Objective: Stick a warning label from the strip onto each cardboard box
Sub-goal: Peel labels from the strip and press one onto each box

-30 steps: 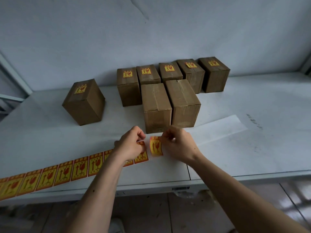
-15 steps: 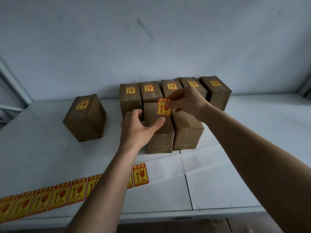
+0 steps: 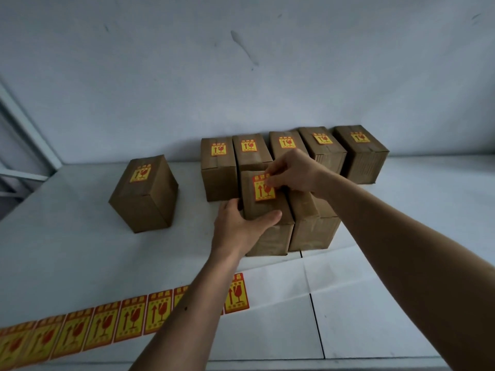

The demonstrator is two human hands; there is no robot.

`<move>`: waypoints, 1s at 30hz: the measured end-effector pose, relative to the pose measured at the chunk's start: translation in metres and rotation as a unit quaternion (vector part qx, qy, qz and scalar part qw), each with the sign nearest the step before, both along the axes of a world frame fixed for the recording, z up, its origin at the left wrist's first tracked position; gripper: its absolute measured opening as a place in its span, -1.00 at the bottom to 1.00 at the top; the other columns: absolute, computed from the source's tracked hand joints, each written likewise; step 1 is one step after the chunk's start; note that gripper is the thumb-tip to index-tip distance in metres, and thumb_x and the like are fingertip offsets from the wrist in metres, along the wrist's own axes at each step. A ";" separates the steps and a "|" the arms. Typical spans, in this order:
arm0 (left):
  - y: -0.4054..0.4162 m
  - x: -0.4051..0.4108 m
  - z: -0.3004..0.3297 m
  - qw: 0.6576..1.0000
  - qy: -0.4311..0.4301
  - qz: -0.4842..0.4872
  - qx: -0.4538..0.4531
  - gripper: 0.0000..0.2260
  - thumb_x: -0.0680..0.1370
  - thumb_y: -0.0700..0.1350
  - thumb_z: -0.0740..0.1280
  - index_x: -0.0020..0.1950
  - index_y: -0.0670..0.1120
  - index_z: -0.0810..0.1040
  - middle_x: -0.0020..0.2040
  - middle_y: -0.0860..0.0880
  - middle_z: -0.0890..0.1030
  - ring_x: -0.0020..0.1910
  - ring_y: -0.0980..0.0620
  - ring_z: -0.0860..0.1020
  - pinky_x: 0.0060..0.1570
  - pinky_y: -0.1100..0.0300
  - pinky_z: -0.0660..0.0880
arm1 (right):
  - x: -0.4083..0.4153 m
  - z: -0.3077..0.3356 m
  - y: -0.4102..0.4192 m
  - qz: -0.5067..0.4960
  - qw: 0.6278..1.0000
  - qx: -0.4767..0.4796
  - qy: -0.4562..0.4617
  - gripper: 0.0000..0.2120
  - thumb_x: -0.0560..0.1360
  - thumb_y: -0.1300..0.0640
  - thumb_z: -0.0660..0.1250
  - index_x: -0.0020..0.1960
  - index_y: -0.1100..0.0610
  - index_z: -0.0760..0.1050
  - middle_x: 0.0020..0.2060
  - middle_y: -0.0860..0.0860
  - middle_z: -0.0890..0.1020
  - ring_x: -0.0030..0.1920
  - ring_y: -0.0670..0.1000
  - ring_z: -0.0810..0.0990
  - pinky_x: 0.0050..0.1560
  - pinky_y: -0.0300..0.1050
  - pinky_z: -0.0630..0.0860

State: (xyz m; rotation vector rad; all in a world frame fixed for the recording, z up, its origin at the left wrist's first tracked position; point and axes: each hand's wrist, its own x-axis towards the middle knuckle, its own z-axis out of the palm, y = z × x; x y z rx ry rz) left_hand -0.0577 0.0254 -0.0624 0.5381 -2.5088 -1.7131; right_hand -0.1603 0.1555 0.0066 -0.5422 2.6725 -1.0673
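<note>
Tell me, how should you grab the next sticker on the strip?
Probably pinch the free right-hand edge of the end label, coming from the right. It is last on the strip, lying flat, with bare backing paper beside it, so nothing blocks that edge.

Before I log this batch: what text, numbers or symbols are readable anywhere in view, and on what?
No words or numbers are readable.
Label being stuck on the front box: upward arrow and wine-glass symbol; top row of characters too blurred.
Labels on the strip: same arrow and glass; small print unreadable.
Labels on the lone left box and the back row: same design, too small to read.
</note>
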 end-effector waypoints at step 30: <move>0.007 -0.026 -0.007 0.985 -0.036 0.094 0.143 -0.44 0.28 0.30 0.39 0.17 0.09 0.34 0.20 -0.07 0.52 0.14 -0.11 0.53 0.15 -0.13 0.51 | -0.007 -0.026 -0.021 -0.188 0.970 0.050 0.149 -0.65 0.34 -0.08 0.53 -0.03 0.12 0.55 -0.06 0.05 0.60 -0.08 0.04 0.60 -0.10 0.00 0.62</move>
